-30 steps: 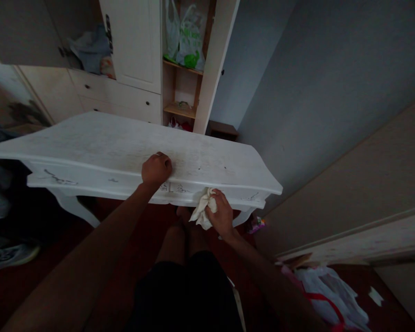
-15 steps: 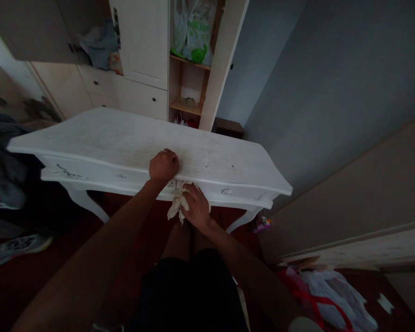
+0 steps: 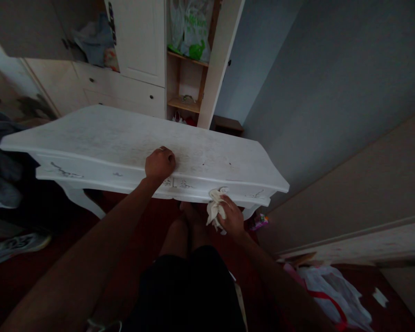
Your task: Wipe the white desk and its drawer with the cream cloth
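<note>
A white table [image 3: 124,131] with curved legs stands in front of me, its top marked with grey smudges. My left hand [image 3: 160,163] rests as a closed fist on the table's front edge, with nothing visible in it. A crumpled off-white cloth [image 3: 215,208] is gripped in my right hand [image 3: 233,219]. The cloth's upper part is at the right drawer front, by a pale knob [image 3: 224,189]. Dark branch-like decoration [image 3: 185,184] runs along parts of the drawer fronts.
Behind the table is a white wardrobe [image 3: 141,46] with an open door [image 3: 221,69] and plastic bags [image 3: 195,32] on a shelf. A grey wall rises at right. On the floor lie a white bag [image 3: 332,295], a small purple box [image 3: 259,222] and a shoe [image 3: 17,246].
My right hand has moved right along the drawer front with the cloth, from the middle toward the right knob. My left fist stays on the table edge. The view has shifted slightly.
</note>
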Available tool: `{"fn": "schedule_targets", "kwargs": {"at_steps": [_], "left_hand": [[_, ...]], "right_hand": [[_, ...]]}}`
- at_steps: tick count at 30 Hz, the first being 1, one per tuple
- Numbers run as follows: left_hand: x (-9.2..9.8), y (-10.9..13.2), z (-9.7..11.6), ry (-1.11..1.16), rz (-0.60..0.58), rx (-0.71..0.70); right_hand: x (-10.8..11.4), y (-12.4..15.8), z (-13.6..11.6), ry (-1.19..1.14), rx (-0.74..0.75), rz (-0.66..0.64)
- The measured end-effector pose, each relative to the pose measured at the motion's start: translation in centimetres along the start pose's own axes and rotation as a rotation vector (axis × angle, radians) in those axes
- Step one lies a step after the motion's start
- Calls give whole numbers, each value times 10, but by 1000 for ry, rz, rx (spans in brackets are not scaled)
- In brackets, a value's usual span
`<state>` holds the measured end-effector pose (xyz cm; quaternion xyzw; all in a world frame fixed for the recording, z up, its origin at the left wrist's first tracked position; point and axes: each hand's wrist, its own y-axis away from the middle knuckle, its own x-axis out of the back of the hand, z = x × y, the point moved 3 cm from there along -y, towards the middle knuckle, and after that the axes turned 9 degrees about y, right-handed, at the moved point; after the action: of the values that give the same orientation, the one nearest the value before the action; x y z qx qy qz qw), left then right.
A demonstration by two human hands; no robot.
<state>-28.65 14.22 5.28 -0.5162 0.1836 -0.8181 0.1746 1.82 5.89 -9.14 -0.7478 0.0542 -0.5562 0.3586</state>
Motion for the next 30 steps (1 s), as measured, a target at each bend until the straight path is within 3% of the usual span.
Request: {"fn": "schedule_targets", "kwargs": {"at_steps": [4, 8, 13, 17, 23, 26, 30], "left_hand": [[0, 0, -1, 5, 1, 16], [0, -1, -1, -4, 7, 19], [-1, -2, -1, -24, 15, 19], [-1, -2, -1, -30, 13, 34], [-2, -2, -1, -14, 2, 23], [0, -1, 1, -22, -14, 23], [2, 0, 2, -41, -10, 20]], "right_hand": [[18, 23, 49, 45, -156, 45], [53, 33, 98, 43, -300, 152], [99, 27, 124, 67, -383, 388], [99, 19, 114, -9, -358, 394], [83, 4, 56, -186, -171, 287], [106, -20, 33, -225, -156, 367], [152, -77, 27, -240, -286, 543]]}}
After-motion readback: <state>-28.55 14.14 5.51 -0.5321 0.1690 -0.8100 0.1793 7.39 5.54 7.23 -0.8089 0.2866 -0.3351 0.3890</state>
